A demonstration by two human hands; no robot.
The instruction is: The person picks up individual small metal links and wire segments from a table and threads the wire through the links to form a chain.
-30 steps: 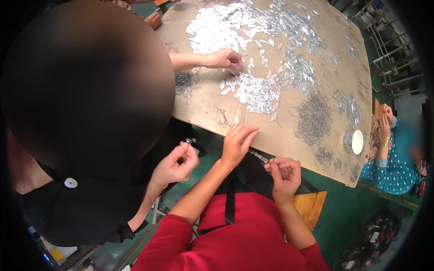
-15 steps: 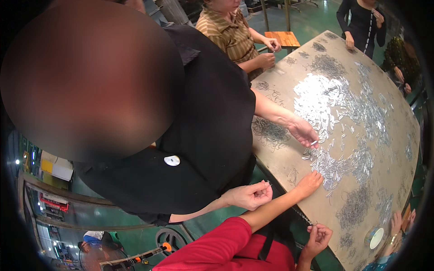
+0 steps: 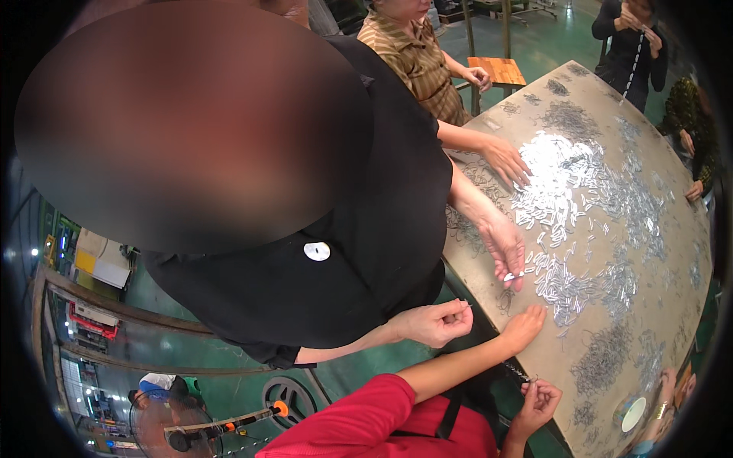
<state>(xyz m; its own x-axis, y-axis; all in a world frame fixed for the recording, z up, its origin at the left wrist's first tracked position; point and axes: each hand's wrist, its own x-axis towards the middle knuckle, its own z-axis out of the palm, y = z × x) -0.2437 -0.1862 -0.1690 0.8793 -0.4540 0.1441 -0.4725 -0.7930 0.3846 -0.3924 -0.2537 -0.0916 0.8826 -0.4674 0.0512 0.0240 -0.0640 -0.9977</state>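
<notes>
Workshop bench (image 3: 551,360), tan-topped. Left to right: linked chain (image 3: 516,372), beside bench edge; left hand (image 3: 524,328), fingers curled, contents hidden; right hand (image 3: 539,404), fingers pinching chain's end; silver pieces (image 3: 563,294), heaped. Apparent step: selecting pieces; picking calls for fine fingertip control.

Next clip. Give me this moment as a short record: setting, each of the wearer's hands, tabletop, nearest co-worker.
Setting: people around a tan table on a green floor
Left hand: over the table's near edge, fingertips close to a smaller cluster of silver pieces; grip unclear
Right hand: fingers pinching a small metal chain
Tabletop: large bright pile of similar pieces, dark wiry heap, round tub
Nearest co-worker: black top, one hand over the table with a small shiny piece
</notes>
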